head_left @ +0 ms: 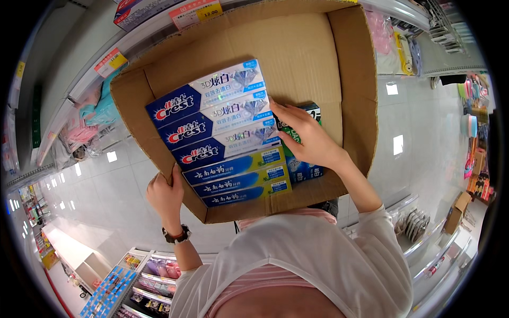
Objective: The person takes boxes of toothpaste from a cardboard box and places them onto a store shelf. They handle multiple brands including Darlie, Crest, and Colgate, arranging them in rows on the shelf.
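An open cardboard box [302,51] lies before me, close to my body. My left hand [167,190] grips its left wall near the lower corner, thumb over the edge. Inside, several toothpaste cartons lie side by side in a slanted row: white and dark-blue Crest cartons [222,115] above, blue and yellow-green toothpaste cartons [238,179] below. My right hand [302,131] reaches in from the right, its fingertips at the right ends of the Crest cartons. Partly beneath that hand are green and dark-blue cartons [306,171]. Whether its fingers pinch a carton cannot be told.
A store shelf edge with price tags [111,63] runs past the box's upper left side. Bagged goods hang at the left and upper right [403,51]. Shelves [433,254] stand at lower right, and a display rack [155,278] at lower left. Tiled floor shows on both sides.
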A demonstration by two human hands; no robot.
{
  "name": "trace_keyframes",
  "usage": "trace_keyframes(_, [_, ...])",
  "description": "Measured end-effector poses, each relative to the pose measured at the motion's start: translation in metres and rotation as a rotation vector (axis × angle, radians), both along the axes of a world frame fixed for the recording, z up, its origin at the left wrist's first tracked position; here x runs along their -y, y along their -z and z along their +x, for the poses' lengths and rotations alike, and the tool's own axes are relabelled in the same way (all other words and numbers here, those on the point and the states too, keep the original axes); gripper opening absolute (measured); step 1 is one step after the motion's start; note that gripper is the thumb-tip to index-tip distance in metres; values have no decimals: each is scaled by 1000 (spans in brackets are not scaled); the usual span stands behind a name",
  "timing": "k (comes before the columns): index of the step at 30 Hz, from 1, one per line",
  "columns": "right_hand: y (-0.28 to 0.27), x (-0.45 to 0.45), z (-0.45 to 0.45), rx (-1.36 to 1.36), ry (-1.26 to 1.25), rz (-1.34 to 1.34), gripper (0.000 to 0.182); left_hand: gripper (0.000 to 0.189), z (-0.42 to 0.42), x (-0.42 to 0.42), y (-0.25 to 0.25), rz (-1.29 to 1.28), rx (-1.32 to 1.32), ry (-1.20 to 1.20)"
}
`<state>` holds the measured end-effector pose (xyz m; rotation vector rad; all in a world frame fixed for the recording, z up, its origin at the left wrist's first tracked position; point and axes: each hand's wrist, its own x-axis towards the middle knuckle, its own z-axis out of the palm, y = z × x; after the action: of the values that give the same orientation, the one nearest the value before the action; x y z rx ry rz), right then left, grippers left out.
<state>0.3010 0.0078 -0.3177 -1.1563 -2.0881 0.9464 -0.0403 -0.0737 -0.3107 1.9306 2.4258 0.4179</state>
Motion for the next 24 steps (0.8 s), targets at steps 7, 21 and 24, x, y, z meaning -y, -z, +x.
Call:
trace_keyframes(7, [-3,-11,18,48,183,147,31,47,-5,-4,0,-41,-51,-28])
trace_keyframes(21, [-1,7,8,149,188,140,34,50,0,-4,-1,-71,-58,-75])
trace_keyframes(24, [-11,-1,17,116,90,98,35,51,1,-5,-6,-91,-84,-42])
